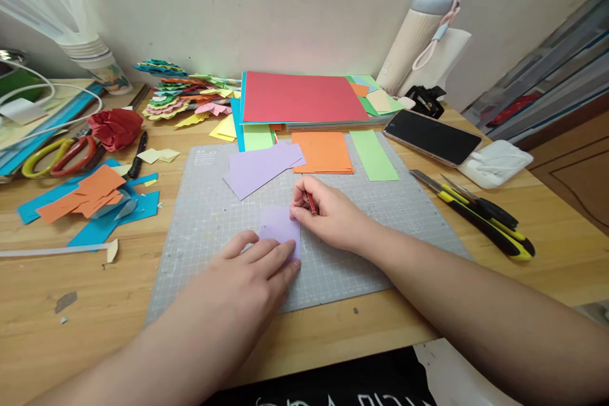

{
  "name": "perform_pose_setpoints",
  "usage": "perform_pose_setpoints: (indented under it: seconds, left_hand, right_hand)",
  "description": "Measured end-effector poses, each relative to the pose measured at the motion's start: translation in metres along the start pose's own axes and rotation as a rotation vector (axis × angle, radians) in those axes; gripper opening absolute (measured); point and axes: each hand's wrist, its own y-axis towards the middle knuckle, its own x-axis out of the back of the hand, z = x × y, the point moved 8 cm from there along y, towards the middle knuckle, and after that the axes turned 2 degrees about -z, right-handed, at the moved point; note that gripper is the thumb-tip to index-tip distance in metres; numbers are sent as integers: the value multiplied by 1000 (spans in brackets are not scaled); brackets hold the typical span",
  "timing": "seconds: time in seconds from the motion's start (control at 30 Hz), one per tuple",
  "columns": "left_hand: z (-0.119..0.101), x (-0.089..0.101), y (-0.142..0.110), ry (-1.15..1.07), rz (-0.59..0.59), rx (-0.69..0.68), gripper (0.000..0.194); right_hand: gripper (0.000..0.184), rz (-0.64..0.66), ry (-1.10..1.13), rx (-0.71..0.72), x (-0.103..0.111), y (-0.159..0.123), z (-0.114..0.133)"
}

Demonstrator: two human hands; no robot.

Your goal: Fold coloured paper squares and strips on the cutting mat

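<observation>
A small lilac paper piece point(278, 223) lies on the grey cutting mat point(204, 209). My left hand point(247, 273) lies flat on the piece's near edge, fingers stretched out and pressing it down. My right hand point(328, 216) is closed in a pinch on a thin red pen-like tool point(311, 202), its tip at the piece's right edge. More lilac sheets point(261, 166) lie further up the mat.
Orange sheets point(323, 152), a green strip point(373, 155) and a stack topped with red paper point(299, 98) lie behind. A phone point(432, 136), yellow-black cutters point(480, 219), a bottle point(419, 32) sit right. Scissors point(61, 153), blue and orange scraps point(90, 200) sit left.
</observation>
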Motion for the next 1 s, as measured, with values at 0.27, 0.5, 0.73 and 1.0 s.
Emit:
perform_pose_setpoints:
  seconds: [0.27,0.5,0.73,1.0]
  left_hand:
    - [1,-1,-1,-36,-7,-8,30]
    - [1,-2,0,-34,10,3,29]
    - [1,0,1,-68,25,11,28]
    - [2,0,2,-81,26,21,28]
  right_hand:
    - [11,8,12,-3,-1,0,-1]
    - [12,15,8,-1,0,0,1]
    - [19,92,-175,-6,-1,-4,5]
    - [19,111,-180,1,-2,-4,4]
